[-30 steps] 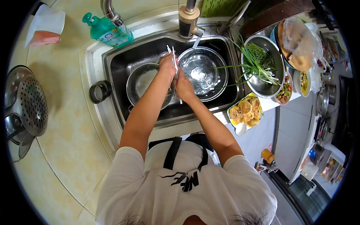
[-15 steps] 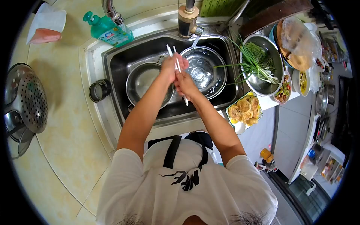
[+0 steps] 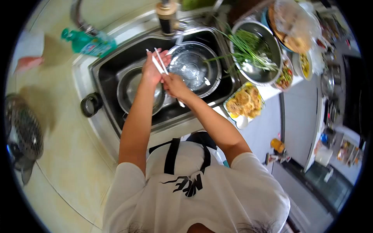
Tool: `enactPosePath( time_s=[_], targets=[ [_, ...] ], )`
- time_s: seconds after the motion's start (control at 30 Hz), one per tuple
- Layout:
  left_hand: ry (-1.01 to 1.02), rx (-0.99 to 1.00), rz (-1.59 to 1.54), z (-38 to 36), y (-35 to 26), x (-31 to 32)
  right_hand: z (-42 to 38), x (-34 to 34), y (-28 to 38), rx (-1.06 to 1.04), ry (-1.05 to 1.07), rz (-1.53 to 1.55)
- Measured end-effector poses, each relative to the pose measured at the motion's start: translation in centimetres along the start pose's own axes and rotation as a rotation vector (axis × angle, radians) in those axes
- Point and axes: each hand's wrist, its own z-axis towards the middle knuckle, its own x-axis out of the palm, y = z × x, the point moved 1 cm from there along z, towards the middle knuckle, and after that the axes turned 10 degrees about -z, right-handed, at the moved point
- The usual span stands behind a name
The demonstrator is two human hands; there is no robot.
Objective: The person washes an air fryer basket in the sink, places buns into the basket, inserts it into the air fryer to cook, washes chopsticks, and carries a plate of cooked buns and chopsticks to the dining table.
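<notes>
Over the sink, my right hand (image 3: pixel 175 85) is closed around a pair of white chopsticks (image 3: pixel 158 62), whose upper ends point away from me. My left hand (image 3: pixel 152 69) lies beneath them, palm turned up and fingers stretched out, with the chopsticks across it. Below and to the left of the hands is a metal pot (image 3: pixel 126 91) in the sink (image 3: pixel 107 70). To the right sits a clear-looking basin (image 3: pixel 194 66) with water in it, under the tap (image 3: pixel 167 19), from which water runs.
A green pump bottle (image 3: pixel 91 43) stands behind the sink. On the right are a steel bowl (image 3: pixel 246 75) of green onions, a dish of fried food (image 3: pixel 244 101) and several other bowls. A perforated metal utensil (image 3: pixel 27 132) and a dark round container (image 3: pixel 92 105) are to the left.
The view has swung, so the sink appears further left. My left hand's fingers have spread from around the chopsticks, while my right hand keeps hold of them.
</notes>
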Motion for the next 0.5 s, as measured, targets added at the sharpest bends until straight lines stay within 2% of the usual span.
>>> enactPosePath(
  time_s=[0.03, 0.1, 0.13, 0.2, 0.23, 0.27, 0.3, 0.33, 0.37, 0.4, 0.43, 0.5],
  targets=[
    [-0.084, 0.024, 0.104, -0.5, 0.5, 0.0, 1.3, 0.1, -1.6, -0.045, -0.062, -0.071],
    [-0.015, -0.082, -0.127, 2.0, 0.4, -3.8, 2.4, 0.7, -3.4, -0.199, -0.179, -0.364],
    [-0.085, -0.067, -0.077, 2.2, 0.3, -3.7, 2.5, 1.1, -3.5, -0.143, -0.14, -0.357],
    [-0.191, -0.039, -0.01, 1.7, -0.2, -2.6, 0.6, 0.6, -2.4, -0.037, -0.015, -0.031],
    [-0.177, -0.079, -0.005, 2.2, -0.4, -3.0, -0.3, 0.3, -1.5, 0.011, 0.052, 0.132],
    [-0.168, -0.116, -0.001, 2.6, -0.8, -3.5, 0.9, -0.4, -3.4, -0.071, -0.011, 0.13],
    [-0.161, -0.146, 0.001, 2.9, -1.3, -4.2, 0.9, -1.4, -3.7, 0.04, -0.05, 0.344],
    [-0.293, -0.208, -0.005, 1.6, -1.7, -2.1, 1.7, -3.0, -5.0, -0.012, -0.25, 0.205],
    [-0.251, -0.239, 0.056, 1.7, -1.8, -2.5, 2.3, -4.4, -6.1, 0.081, -0.478, 0.261],
    [-0.219, -0.282, 0.073, 1.6, -1.8, -2.7, 5.3, -6.4, -10.7, 0.107, -0.708, 0.231],
    [-0.185, -0.327, 0.091, 1.6, -1.6, -2.7, 5.3, -7.6, -10.6, -0.047, -0.905, 0.259],
    [-0.235, -0.258, 0.173, 2.6, -0.3, -3.4, 7.7, -10.3, -13.4, 0.001, -1.055, 0.065]
  ],
)
